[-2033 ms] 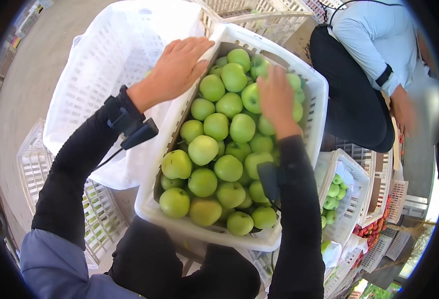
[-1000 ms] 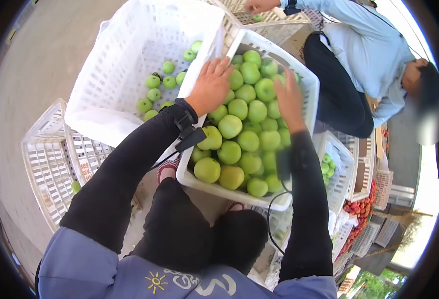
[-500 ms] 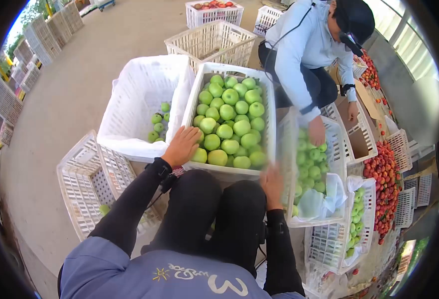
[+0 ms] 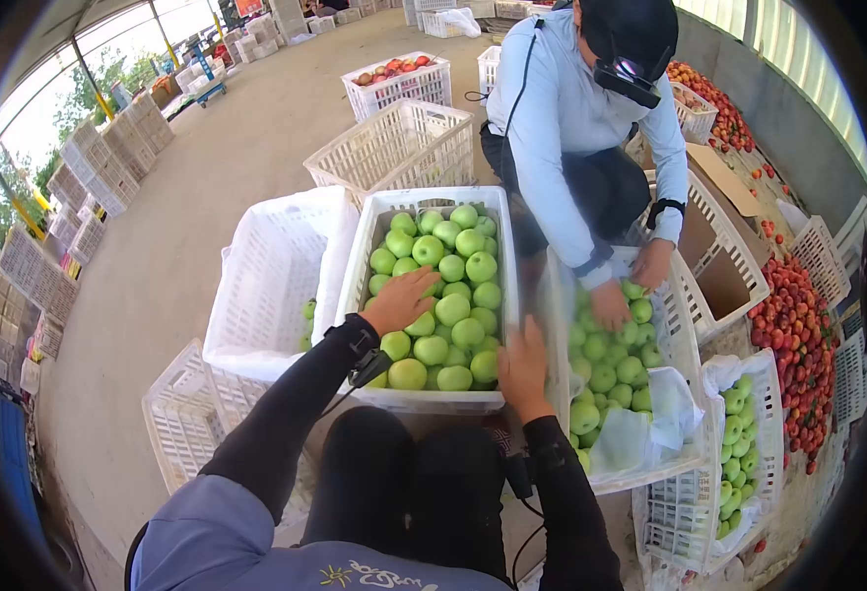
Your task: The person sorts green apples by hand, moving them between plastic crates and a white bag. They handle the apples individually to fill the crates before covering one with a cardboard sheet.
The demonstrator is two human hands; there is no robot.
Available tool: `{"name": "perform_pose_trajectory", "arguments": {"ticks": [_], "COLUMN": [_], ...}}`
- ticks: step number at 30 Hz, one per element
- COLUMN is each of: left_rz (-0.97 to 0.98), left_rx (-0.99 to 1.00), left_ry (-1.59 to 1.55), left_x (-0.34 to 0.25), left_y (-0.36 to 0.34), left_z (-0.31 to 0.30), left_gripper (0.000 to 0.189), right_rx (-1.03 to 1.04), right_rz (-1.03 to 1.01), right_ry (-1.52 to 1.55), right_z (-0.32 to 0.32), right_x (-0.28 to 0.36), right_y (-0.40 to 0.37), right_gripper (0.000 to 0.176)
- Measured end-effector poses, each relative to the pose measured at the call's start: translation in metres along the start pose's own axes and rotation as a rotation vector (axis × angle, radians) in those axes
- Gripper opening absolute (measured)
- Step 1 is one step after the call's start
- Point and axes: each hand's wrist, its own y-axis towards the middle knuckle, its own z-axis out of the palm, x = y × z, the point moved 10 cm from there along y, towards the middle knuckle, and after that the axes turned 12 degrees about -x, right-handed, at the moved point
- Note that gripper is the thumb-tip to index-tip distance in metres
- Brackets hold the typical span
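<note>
In front of my knees stands a white plastic crate filled with green apples. My left hand lies flat over the apples on the crate's left side, its fingers stretched out. At the crate's right front corner is my right hand, fingers extended upward alongside the outer wall and nothing seen in them. To the left is a crate with a white liner holding a few small green apples. On the right, another crate of green apples is partly wrapped in clear plastic.
A person crouches at the right, both hands among that crate's apples. A beige crate stands behind mine. Red fruit is heaped along the right wall. An openwork crate lies at lower left; a lined crate at lower right.
The camera view has tilted up, showing more background. My left hand has moved from the crate's left rim onto the apples. The other person's second hand has come to the apple crate.
</note>
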Motion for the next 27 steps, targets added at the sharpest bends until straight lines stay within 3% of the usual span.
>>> {"name": "perform_pose_trajectory", "arguments": {"ticks": [3,5,9,11,15,17,21,23,27], "left_rz": [0.059,0.0,0.075,0.106,0.2,0.209,0.291,0.36,0.304], "left_rx": [0.021,-0.051,0.059,0.078,0.03,0.023,0.047,0.032,-0.021], "left_ry": [0.004,0.048,0.157,0.173,0.131,0.111,0.063,0.235,0.148], "left_x": [-0.004,0.008,0.023,0.032,0.039,0.041,0.038,0.034,0.032], "left_y": [0.061,0.097,0.136,0.142,0.138,0.133,0.135,0.136,0.129], "left_z": [0.033,0.042,0.078,0.094,0.108,0.106,0.109,0.115,0.107], "left_gripper": [0.05,0.052,0.058,0.063,0.064,0.064,0.064,0.059,0.06], "right_rx": [-0.041,0.048,0.116,-0.049,0.033,0.074,0.078,0.07,0.056], "right_rz": [-0.145,-0.295,-0.26,-0.292,-0.174,-0.105,-0.173,-0.244,-0.2], "right_ry": [-0.101,-0.059,-0.13,-0.313,-0.362,-0.195,-0.202,-0.461,-0.482], "right_z": [0.012,0.039,0.122,0.14,0.161,0.153,0.153,0.162,0.168], "right_x": [0.018,0.035,0.009,0.003,-0.008,-0.006,-0.003,0.005,0.01], "right_y": [0.044,0.076,0.115,0.126,0.125,0.123,0.121,0.115,0.111], "right_gripper": [0.051,0.052,0.051,0.045,0.038,0.042,0.04,0.04,0.04]}}
